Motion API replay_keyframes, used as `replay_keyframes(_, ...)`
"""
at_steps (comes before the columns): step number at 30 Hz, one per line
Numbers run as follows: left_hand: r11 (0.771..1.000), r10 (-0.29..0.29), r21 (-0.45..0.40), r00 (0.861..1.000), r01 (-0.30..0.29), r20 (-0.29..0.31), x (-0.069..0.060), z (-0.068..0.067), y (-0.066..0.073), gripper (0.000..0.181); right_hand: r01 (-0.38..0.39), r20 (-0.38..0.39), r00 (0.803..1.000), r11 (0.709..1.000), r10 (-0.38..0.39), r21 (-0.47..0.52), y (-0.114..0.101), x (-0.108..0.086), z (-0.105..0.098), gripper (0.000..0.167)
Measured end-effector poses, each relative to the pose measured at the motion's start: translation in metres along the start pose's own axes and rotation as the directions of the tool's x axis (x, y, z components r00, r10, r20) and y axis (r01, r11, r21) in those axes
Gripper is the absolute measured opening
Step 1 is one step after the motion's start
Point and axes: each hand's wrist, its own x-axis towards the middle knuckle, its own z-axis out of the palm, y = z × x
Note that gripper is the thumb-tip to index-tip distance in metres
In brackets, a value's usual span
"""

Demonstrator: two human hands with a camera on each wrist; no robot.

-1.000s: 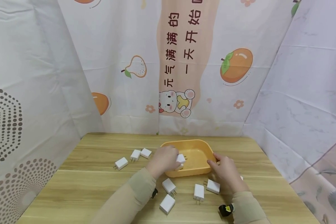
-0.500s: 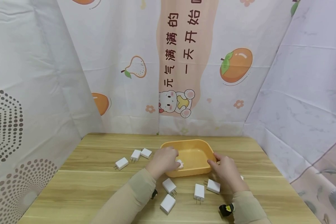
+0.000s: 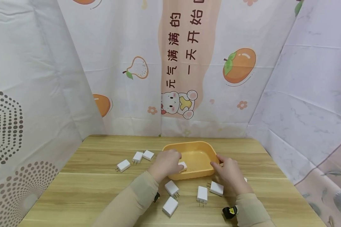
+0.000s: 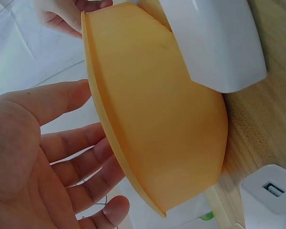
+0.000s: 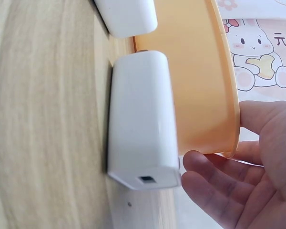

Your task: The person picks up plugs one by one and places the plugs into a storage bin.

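With left hand (image 3: 165,160) loosely curved into a shallow yellow-orange plastic tray (image 3: 200,160), near a boxy white charger (image 3: 183,165) inside, unclear whether gripping it, with right hand (image 3: 229,171) pinching the right rim, among similar chargers (image 3: 170,206) on a wood-grain table (image 3: 82,195).

I grip the right rim of a shallow orange-yellow tray (image 3: 197,174), round-cornered, open side up. At its left end lies a white charger (image 3: 183,166), partly hidden from me. Three white blocks (image 3: 123,165) of the same kind lie to the left, two close together; four boxy chargers (image 3: 202,194) lie in front, several showing metal prongs; another's corner (image 3: 245,180) shows at right.
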Motion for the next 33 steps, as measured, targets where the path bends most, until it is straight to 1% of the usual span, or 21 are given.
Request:
replay_keyframes(10, 1.000, 0.006, -0.010, 1.000, -0.006, 0.001, -0.001, 0.000, 0.000, 0.032, -0.001, -0.003, 1.000, 1.000, 0.001, 0.005, -0.001, 0.000, 0.000, 0.052)
replay_keyframes(17, 1.000, -0.017, -0.004, 1.000, 0.017, -0.012, -0.007, -0.008, -0.002, 0.032, -0.016, 0.000, 1.000, 1.000, 0.016, 0.009, -0.001, 0.000, 0.000, 0.055)
replay_keyframes(24, 0.999, -0.033, -0.033, 0.999, 0.033, -0.018, -0.014, -0.016, -0.009, 0.037, -0.022, 0.004, 1.000, 0.999, 0.022, 0.025, -0.002, 0.000, 0.000, 0.053)
replay_keyframes(29, 0.998, -0.044, -0.042, 0.999, 0.043, -0.024, -0.019, -0.019, -0.016, 0.039, -0.011, -0.001, 1.000, 1.000, 0.011, 0.013, -0.002, 0.000, 0.000, 0.051)
replay_keyframes(33, 0.996, -0.056, -0.072, 0.998, 0.054, -0.036, -0.024, -0.022, -0.021, 0.041, -0.006, -0.002, 1.000, 1.000, 0.006, 0.010, -0.002, 0.001, 0.000, 0.049)
